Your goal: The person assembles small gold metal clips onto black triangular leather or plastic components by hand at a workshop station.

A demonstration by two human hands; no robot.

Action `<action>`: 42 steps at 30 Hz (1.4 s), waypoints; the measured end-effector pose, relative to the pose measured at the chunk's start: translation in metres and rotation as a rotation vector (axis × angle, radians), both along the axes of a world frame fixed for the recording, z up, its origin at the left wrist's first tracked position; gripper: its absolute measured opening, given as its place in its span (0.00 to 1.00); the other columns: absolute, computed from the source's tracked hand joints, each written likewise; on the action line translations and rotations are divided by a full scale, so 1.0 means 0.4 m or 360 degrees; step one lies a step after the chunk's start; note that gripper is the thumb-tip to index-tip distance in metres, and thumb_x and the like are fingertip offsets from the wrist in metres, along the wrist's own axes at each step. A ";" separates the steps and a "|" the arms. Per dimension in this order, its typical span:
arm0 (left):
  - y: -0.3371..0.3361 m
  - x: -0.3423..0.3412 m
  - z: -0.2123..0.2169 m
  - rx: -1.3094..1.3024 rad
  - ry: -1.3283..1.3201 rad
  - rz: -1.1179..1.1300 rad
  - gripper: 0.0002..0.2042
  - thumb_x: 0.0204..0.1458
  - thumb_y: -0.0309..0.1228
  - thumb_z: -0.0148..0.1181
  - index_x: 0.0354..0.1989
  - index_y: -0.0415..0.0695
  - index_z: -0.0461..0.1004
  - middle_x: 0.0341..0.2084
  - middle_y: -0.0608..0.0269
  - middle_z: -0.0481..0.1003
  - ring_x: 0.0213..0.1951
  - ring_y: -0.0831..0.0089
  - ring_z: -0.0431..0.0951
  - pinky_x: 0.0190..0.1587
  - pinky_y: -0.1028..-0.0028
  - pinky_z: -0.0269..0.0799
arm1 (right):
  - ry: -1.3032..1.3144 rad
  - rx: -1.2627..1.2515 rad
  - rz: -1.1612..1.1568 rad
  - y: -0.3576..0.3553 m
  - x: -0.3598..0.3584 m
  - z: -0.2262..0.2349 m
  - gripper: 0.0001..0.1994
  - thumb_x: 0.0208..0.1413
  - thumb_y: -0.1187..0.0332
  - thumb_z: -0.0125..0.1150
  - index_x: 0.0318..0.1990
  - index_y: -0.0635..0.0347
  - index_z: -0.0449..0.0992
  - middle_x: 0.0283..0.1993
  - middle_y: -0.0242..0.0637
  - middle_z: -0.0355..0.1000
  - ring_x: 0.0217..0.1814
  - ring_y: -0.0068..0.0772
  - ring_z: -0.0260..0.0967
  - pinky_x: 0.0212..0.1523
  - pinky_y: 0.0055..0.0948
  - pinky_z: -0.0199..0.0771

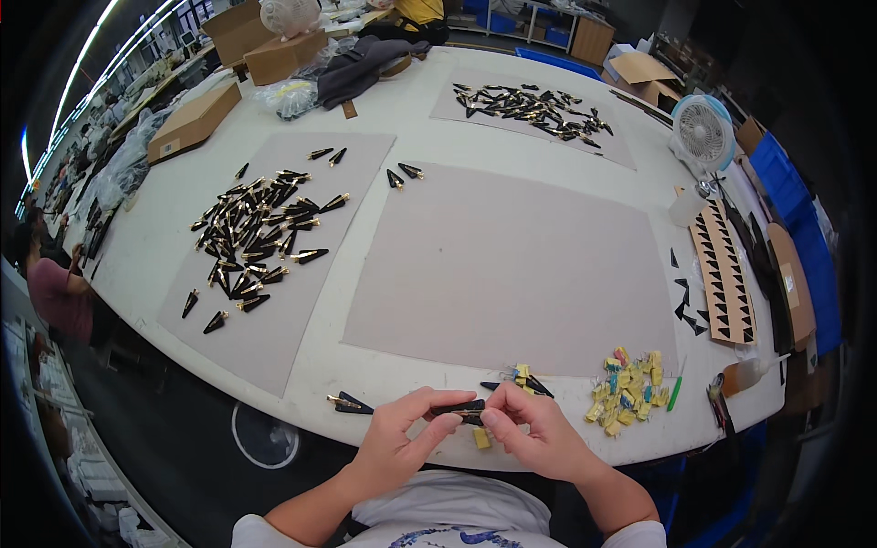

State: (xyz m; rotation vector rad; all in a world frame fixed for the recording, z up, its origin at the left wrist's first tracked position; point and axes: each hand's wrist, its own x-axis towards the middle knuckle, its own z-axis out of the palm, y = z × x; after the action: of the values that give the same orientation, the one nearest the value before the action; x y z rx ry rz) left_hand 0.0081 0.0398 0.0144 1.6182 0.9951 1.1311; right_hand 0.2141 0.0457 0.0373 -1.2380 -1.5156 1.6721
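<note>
Near the table's front edge, my left hand [406, 434] pinches a black clip with gold metal [469, 412] between thumb and fingers. My right hand [537, 433] has thumb and fingers closed on the clip's other end, and the fingers cover part of it. Beside my left hand lie a couple of black and gold clips [350, 403]. Behind my right hand more dark clips [541, 387] are partly hidden, with a small yellow piece [522, 372] among them. Another yellow piece [481, 438] lies just below the held clip.
A big heap of black clips [256, 224] covers the left grey sheet [320, 155]; another heap [534, 108] lies at the far side. To the right are a pile of yellow pieces [626, 388], a green pen-like tool [675, 394], a card of black triangles [722, 269], a bottle [747, 373] and a fan [703, 132].
</note>
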 end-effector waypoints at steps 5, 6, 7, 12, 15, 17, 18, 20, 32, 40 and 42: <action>-0.003 -0.026 0.005 -0.0488 -0.0258 -0.0103 0.09 0.59 0.20 0.56 0.46 0.35 0.77 0.32 0.61 0.75 0.34 0.80 0.75 0.36 0.78 0.72 | -0.0021 0.0138 0.0118 0.001 0.005 0.006 0.10 0.65 0.63 0.56 0.38 0.61 0.69 0.27 0.26 0.68 0.26 0.15 0.63 0.27 0.19 0.63; -0.002 -0.030 0.005 -0.0353 -0.0138 -0.0108 0.11 0.57 0.20 0.58 0.47 0.36 0.77 0.31 0.59 0.75 0.33 0.77 0.76 0.36 0.78 0.73 | -0.0022 0.0134 0.0114 0.002 0.009 0.005 0.10 0.65 0.63 0.56 0.38 0.61 0.69 0.27 0.26 0.68 0.26 0.15 0.63 0.27 0.19 0.63; -0.005 -0.032 0.009 -0.0219 -0.0014 -0.0106 0.13 0.55 0.20 0.60 0.49 0.37 0.77 0.30 0.57 0.76 0.32 0.75 0.78 0.36 0.79 0.73 | 0.0040 0.0024 0.0165 0.003 0.012 0.007 0.08 0.65 0.65 0.55 0.39 0.62 0.69 0.28 0.27 0.69 0.26 0.14 0.65 0.27 0.18 0.65; 0.006 -0.021 0.042 0.0209 0.0307 -0.0025 0.13 0.52 0.20 0.63 0.46 0.38 0.73 0.37 0.56 0.74 0.39 0.67 0.76 0.41 0.72 0.73 | 0.0182 -0.0139 0.0117 0.006 0.016 0.009 0.07 0.65 0.68 0.55 0.38 0.63 0.69 0.28 0.29 0.70 0.25 0.12 0.66 0.25 0.16 0.66; 0.007 -0.023 0.035 0.0475 0.0586 0.0012 0.14 0.48 0.21 0.64 0.43 0.39 0.69 0.41 0.55 0.73 0.44 0.60 0.74 0.44 0.67 0.71 | 0.0011 -0.0049 0.0185 0.007 0.012 0.008 0.07 0.65 0.68 0.55 0.36 0.62 0.68 0.26 0.28 0.69 0.24 0.12 0.66 0.23 0.15 0.65; 0.008 -0.027 0.033 0.0473 0.0717 -0.0049 0.14 0.47 0.21 0.64 0.41 0.40 0.67 0.43 0.55 0.72 0.45 0.57 0.72 0.45 0.65 0.69 | -0.0131 0.0110 0.0260 0.007 0.011 0.004 0.07 0.64 0.69 0.55 0.36 0.62 0.67 0.23 0.28 0.69 0.22 0.13 0.66 0.21 0.16 0.64; 0.009 -0.028 0.033 0.0444 0.0756 -0.0086 0.15 0.45 0.20 0.66 0.40 0.41 0.68 0.42 0.54 0.73 0.44 0.57 0.73 0.44 0.65 0.69 | -0.0133 0.0103 0.0259 0.005 0.010 0.005 0.07 0.64 0.69 0.55 0.36 0.62 0.67 0.23 0.28 0.69 0.22 0.13 0.66 0.21 0.16 0.64; 0.009 -0.025 0.035 0.0409 0.0792 -0.0128 0.16 0.43 0.19 0.67 0.40 0.42 0.68 0.42 0.54 0.74 0.43 0.57 0.74 0.44 0.66 0.69 | -0.0198 0.0181 0.0208 0.002 0.011 0.005 0.08 0.64 0.68 0.56 0.36 0.62 0.67 0.22 0.29 0.68 0.20 0.14 0.66 0.21 0.17 0.63; 0.030 -0.060 0.042 -0.0015 0.0494 -0.0296 0.06 0.47 0.20 0.65 0.32 0.39 0.74 0.33 0.58 0.78 0.39 0.63 0.78 0.41 0.70 0.71 | -0.0245 0.0069 0.0241 0.009 0.022 0.018 0.09 0.64 0.67 0.56 0.34 0.62 0.67 0.22 0.30 0.68 0.22 0.19 0.64 0.23 0.22 0.62; -0.013 -0.227 0.083 -0.0655 0.0938 -0.0523 0.11 0.55 0.31 0.61 0.23 0.38 0.76 0.19 0.60 0.76 0.23 0.67 0.76 0.27 0.72 0.69 | 0.0144 -0.0274 0.0110 0.031 0.060 0.019 0.09 0.66 0.66 0.53 0.35 0.61 0.66 0.23 0.27 0.65 0.21 0.12 0.62 0.20 0.16 0.67; -0.009 -0.169 0.069 -0.0249 0.0909 -0.0513 0.07 0.55 0.29 0.62 0.29 0.38 0.77 0.22 0.61 0.76 0.24 0.72 0.77 0.27 0.75 0.70 | 0.0213 -0.0352 0.0156 0.033 0.041 0.021 0.09 0.66 0.66 0.53 0.35 0.61 0.66 0.23 0.27 0.65 0.21 0.12 0.62 0.20 0.16 0.67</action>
State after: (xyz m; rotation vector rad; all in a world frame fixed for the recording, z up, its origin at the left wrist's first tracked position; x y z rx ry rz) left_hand -0.0596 0.0362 0.0419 1.9297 1.0887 0.3647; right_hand 0.2307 0.0589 0.0455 -1.1503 -1.3592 1.9894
